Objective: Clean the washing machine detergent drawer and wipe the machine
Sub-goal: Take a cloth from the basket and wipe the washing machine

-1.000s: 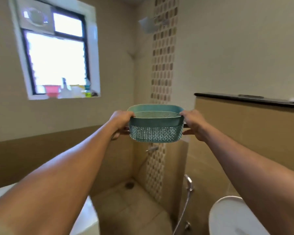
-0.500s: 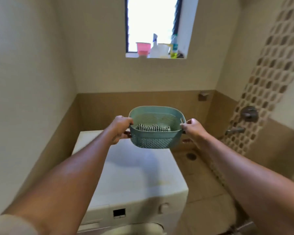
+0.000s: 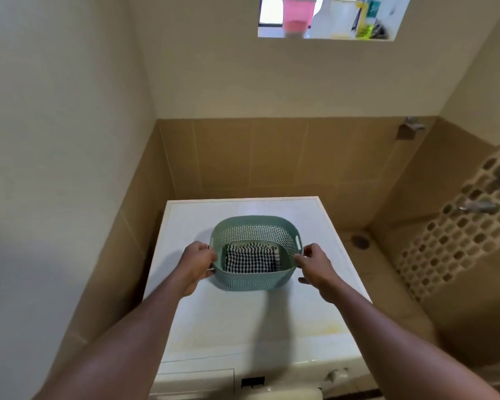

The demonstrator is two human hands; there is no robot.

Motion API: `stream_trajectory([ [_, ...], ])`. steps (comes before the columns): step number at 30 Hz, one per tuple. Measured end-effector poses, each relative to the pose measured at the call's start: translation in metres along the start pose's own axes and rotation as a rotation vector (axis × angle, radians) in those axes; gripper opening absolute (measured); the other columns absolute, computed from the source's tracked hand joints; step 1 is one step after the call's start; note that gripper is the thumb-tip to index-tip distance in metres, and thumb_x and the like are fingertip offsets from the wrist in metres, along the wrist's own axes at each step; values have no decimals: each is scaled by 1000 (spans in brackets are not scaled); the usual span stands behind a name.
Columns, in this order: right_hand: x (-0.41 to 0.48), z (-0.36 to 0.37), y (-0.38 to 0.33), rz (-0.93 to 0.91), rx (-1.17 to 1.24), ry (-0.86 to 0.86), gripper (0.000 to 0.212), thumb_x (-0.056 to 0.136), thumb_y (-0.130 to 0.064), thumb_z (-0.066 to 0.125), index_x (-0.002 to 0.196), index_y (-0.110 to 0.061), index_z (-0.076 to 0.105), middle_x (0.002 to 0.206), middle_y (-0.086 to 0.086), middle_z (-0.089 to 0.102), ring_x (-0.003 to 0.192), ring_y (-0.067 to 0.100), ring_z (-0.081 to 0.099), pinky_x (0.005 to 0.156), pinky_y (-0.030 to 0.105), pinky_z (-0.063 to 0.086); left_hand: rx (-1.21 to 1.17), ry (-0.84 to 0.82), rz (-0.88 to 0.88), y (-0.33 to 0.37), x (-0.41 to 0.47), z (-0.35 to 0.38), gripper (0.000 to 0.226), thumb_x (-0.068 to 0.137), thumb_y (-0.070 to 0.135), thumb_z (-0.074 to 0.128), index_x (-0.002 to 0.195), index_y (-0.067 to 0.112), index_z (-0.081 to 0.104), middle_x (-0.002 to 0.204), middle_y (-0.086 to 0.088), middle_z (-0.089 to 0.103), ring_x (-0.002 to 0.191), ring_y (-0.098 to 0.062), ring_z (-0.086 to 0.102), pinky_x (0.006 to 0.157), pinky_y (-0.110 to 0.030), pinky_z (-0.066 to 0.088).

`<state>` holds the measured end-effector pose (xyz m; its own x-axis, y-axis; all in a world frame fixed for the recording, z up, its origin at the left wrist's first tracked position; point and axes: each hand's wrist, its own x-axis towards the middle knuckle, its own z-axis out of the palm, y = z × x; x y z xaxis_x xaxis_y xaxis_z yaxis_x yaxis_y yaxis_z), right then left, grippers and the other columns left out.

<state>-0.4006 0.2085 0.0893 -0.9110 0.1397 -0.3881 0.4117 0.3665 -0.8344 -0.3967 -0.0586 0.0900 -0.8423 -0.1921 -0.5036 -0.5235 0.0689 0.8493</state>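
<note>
A teal perforated basket sits low over the white top of the washing machine. Inside it lies a folded black-and-white checked cloth. My left hand grips the basket's left handle. My right hand holds the right side with curled fingers. The detergent drawer front shows at the machine's lower left edge, closed.
The machine stands in a corner between a cream wall on the left and brown tiles behind. A window sill above carries a pink cup and bottles. To the right lie the shower floor with a drain and wall taps.
I turned from the shower side to the washing machine and lowered the basket from chest height down onto or just above the machine's top. Both hands kept their hold.
</note>
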Motion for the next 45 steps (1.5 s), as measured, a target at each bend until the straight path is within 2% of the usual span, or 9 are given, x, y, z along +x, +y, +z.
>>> stream_trajectory([
  [11,14,18,13,-34,-149,44,23,89,-26,61,101,-10,49,98,9,61,79,23,58,69,46,55,228,132,11,-17,9,1,15,92,10,61,104,5,54,113,-17,63,100,-30,64,83,-50,60],
  [15,18,16,-2,-346,-548,274,30,87,-40,61,97,-16,47,93,2,56,84,22,54,63,33,46,745,359,258,-4,2,14,48,92,33,64,130,10,48,128,-8,51,113,-25,53,80,-35,51],
  [19,32,32,-25,-663,-754,66,21,89,-25,58,108,-14,56,111,3,59,103,22,55,81,36,51,1065,418,595,3,8,33,34,95,26,55,126,12,58,122,-5,59,109,-19,53,90,-31,50],
  [22,41,50,-35,-689,-917,-208,27,89,-19,55,115,-13,60,118,10,60,112,29,56,88,37,50,1044,299,563,2,18,57,20,94,21,53,108,12,63,113,-4,64,104,-21,58,84,-33,53],
  [26,58,74,-29,-594,-1114,-517,35,91,-31,59,120,-14,64,124,13,62,116,32,57,98,40,50,961,153,110,-2,32,77,22,84,17,58,102,8,68,104,-9,69,95,-29,66,77,-34,57],
  [32,80,87,-30,-525,-1156,-588,25,89,-18,56,110,-10,66,108,12,70,92,30,63,78,36,51,758,211,-145,-4,60,92,40,79,14,64,116,-1,62,108,-17,72,95,-33,69,78,-35,58],
  [35,87,88,-29,-498,-1149,-623,23,88,-16,57,109,-9,65,105,12,70,84,29,61,70,34,48,598,322,-208,7,59,102,19,86,8,62,104,1,64,104,-16,70,89,-32,67,69,-32,50],
  [41,99,75,-36,-378,-878,-596,29,92,-8,48,118,-4,60,114,15,66,103,33,64,80,37,53,100,314,-248,28,55,113,25,74,7,71,97,0,65,94,-18,72,87,-35,71,82,-51,62],
  [45,100,52,-49,-47,-150,-457,29,91,-7,42,103,-5,68,92,14,70,83,30,66,65,35,52,42,312,-58,52,30,127,12,83,4,65,91,13,66,94,-15,72,90,-34,70,84,-51,60],
])
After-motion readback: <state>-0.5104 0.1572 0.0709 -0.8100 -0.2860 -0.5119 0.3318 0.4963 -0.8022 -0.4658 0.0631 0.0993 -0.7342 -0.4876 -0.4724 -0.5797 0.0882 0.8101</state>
